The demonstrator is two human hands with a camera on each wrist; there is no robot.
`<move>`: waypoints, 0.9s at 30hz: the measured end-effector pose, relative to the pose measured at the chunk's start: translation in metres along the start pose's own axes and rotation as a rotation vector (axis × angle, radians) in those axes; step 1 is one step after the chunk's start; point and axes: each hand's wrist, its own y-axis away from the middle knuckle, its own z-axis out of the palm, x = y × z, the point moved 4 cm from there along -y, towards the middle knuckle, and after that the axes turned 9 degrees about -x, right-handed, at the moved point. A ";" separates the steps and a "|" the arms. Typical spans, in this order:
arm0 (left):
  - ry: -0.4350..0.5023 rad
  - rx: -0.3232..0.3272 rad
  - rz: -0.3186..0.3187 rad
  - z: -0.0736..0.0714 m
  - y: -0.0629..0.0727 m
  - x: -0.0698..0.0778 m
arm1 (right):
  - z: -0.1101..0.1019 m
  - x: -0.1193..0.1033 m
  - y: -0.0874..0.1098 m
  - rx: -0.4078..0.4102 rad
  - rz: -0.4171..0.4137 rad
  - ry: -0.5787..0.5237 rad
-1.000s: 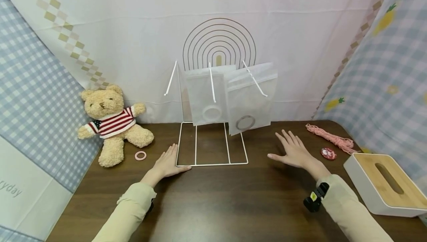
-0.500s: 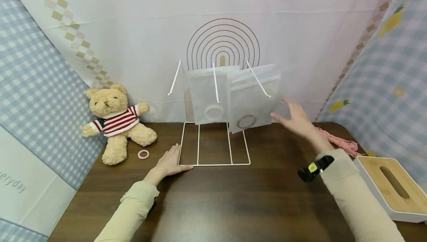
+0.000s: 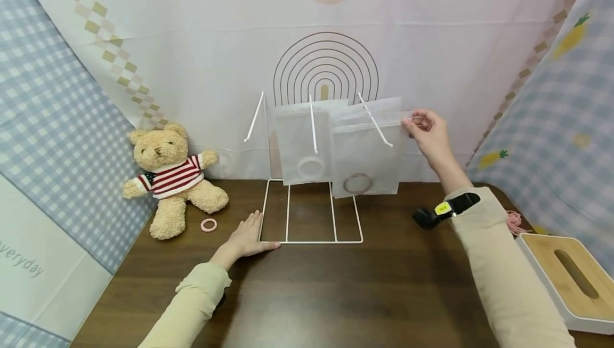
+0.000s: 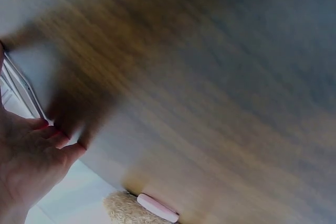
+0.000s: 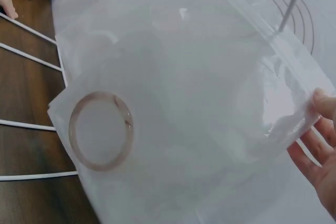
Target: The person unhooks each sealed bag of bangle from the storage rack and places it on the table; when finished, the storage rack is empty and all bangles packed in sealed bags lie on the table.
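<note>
My right hand [image 3: 431,137] pinches the upper right edge of a translucent zip bag [image 3: 366,151] between thumb and fingers. The bag hangs at the right prong [image 3: 376,121] of a white wire rack; a brownish bangle [image 5: 73,129] shows at its bottom. A second zip bag [image 3: 299,135] with a white ring [image 3: 299,169] in it hangs at the middle prong [image 3: 314,127]. The left prong [image 3: 254,119] bears nothing. My left hand [image 3: 244,237] lies with spread fingers at the front left corner of the rack's base [image 3: 314,242], thumb along the front wire.
A teddy bear [image 3: 174,177] in a striped top sits at the back left, a pink ring [image 3: 202,225] near its foot. At right stand a wood-lidded tissue box [image 3: 542,257] and pink cord [image 3: 514,221], partly hidden by my arm. A printed cloth hangs behind the rack.
My right hand has risen from over the table to the front bag and now pinches its edge. That bag hangs straighter. The left hand stays at the rack's base; the head view has shifted slightly.
</note>
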 end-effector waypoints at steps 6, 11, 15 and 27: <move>-0.012 0.001 0.000 -0.004 0.001 -0.001 | -0.002 -0.004 0.009 -0.140 -0.043 -0.174; 0.000 -0.002 0.005 -0.003 0.001 0.001 | -0.004 -0.006 0.013 -0.180 -0.001 -0.200; 0.013 0.001 0.007 -0.001 0.000 0.001 | -0.007 -0.008 0.017 -0.184 0.026 -0.162; 0.012 0.021 0.020 0.001 0.000 0.002 | -0.013 -0.015 0.039 -0.206 -0.019 -0.084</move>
